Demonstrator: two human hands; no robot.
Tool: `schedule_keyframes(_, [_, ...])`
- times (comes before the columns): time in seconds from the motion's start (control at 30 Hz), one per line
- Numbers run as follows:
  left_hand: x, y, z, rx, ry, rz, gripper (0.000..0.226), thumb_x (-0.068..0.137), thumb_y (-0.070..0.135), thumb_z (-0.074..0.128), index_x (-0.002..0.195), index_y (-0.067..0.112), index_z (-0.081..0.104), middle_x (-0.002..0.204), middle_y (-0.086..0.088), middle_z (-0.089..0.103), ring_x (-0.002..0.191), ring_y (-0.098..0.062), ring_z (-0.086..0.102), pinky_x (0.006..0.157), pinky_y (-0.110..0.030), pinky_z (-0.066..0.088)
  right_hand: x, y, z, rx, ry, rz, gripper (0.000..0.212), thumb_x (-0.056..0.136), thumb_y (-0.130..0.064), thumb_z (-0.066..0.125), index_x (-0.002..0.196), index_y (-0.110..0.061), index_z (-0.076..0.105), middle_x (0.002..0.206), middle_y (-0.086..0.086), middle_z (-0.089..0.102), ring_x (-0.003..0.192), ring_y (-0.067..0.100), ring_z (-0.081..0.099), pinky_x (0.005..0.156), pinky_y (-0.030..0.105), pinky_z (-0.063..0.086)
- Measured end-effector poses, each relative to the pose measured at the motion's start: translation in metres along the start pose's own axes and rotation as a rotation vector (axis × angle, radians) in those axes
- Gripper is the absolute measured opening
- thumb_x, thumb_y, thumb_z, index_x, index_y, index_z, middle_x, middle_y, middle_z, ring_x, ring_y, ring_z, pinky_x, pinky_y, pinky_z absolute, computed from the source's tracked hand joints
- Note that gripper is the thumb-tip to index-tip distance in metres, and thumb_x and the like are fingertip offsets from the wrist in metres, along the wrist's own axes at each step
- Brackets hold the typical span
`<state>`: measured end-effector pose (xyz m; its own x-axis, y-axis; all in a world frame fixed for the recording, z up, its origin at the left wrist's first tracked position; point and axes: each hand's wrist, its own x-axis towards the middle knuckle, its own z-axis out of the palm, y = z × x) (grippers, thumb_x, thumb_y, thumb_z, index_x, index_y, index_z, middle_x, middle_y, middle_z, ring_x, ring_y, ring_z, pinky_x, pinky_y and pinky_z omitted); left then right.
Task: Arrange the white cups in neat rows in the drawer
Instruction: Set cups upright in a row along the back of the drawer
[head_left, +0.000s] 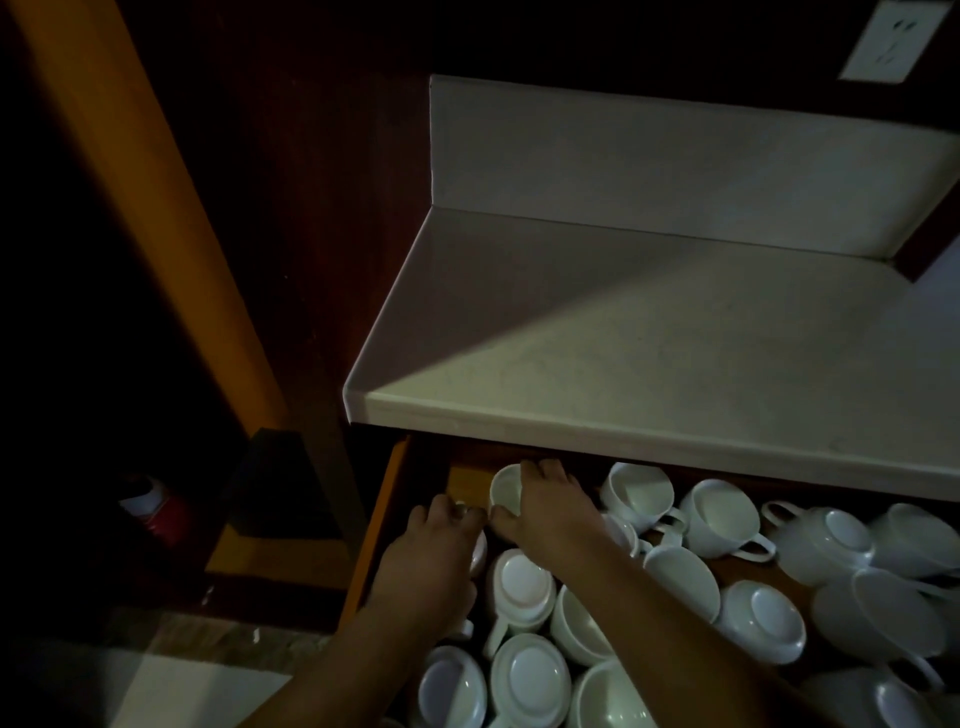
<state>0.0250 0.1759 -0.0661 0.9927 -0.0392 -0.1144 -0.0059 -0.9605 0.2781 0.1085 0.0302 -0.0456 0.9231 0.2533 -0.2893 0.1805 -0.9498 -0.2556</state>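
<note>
My right fingers (540, 470) are curled over the far rim of an upright cup (506, 493), with the thumb pressed against its near side, so the right hand (550, 514) has that cup in a firm grip at the back left corner of the drawer (387, 499), just under the front edge of the counter (649, 343). My left fingers (441, 506) are bent downward just left of it, almost touching the right thumb. The left hand (431, 556) lies over a covered cup (479, 553) against the drawer's left wall and seems to clasp it, though only a sliver of white shows beneath the palm. Both forearms reach in from the bottom of the frame. Around the hands the drawer is packed with white cups in no order. Several lie upside down in the lower middle, among them an overturned cup (522, 577) just below my right wrist. Two open cups (724, 512) stand tilted along the back edge right of centre. A blurred heap of cups (883, 571) fills the right side, and I cannot tell which way those sit. Above the drawer the pale counter runs back to a low backsplash (675, 156), with a wall socket (893, 41) in the upper right corner. An orange wooden post (156, 208) slants down the left of the frame. Near its foot, in deep shadow, sits a red and white container (156, 512) too dark to make out.
</note>
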Motion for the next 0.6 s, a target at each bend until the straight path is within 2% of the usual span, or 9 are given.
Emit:
schedule_keyframes(0.13, [0.002,-0.005,-0.006,-0.068,0.120,0.013,0.059,0.085,0.037,0.069,0.136,0.036,0.040,0.134,0.003,0.043,0.117,-0.019,0.047,0.084,-0.024,0.043,-0.010,0.006,0.002,0.001,0.008,0.022,0.074,0.095,-0.057,0.055,0.150,-0.012,0.036,0.145,0.012,0.040,0.133,0.033,0.043,0.102,0.039,0.043])
schedule_keyframes(0.27, [0.007,-0.011,-0.018,-0.238,0.145,-0.027,0.063,0.081,0.041,0.073,0.134,0.042,0.041,0.132,0.005,0.042,0.117,-0.018,0.050,0.092,-0.028,0.047,-0.018,0.009,0.004,-0.008,0.019,0.059,0.076,0.095,-0.057,0.053,0.152,-0.011,0.034,0.148,0.012,0.038,0.135,0.034,0.042,0.103,0.039,0.042])
schedule_keyframes(0.4, [0.008,-0.014,-0.029,-0.522,0.166,-0.103,0.068,0.078,0.041,0.081,0.135,0.049,0.044,0.129,0.013,0.042,0.111,-0.009,0.055,0.093,-0.028,0.052,-0.026,0.017,0.005,0.004,0.036,0.107,0.077,0.095,-0.059,0.053,0.153,-0.012,0.032,0.149,0.011,0.037,0.138,0.033,0.041,0.104,0.040,0.043])
schedule_keyframes(0.5, [0.007,-0.013,-0.031,-0.762,0.172,-0.195,0.067,0.080,0.048,0.080,0.138,0.045,0.046,0.127,0.014,0.050,0.110,-0.008,0.056,0.090,-0.028,0.050,-0.031,0.025,0.003,0.049,0.045,0.057,0.081,0.095,-0.056,0.057,0.156,-0.013,0.027,0.155,0.011,0.036,0.142,0.031,0.039,0.111,0.039,0.039])
schedule_keyframes(0.6, [0.007,-0.009,-0.035,-1.135,0.132,-0.291,0.049,0.089,0.041,0.075,0.133,0.034,0.054,0.124,0.008,0.061,0.107,-0.010,0.062,0.074,-0.019,0.052,-0.036,0.025,-0.008,0.176,0.016,-0.105,0.091,0.091,-0.047,0.068,0.162,-0.019,0.019,0.165,0.005,0.026,0.152,0.025,0.024,0.122,0.037,0.024])
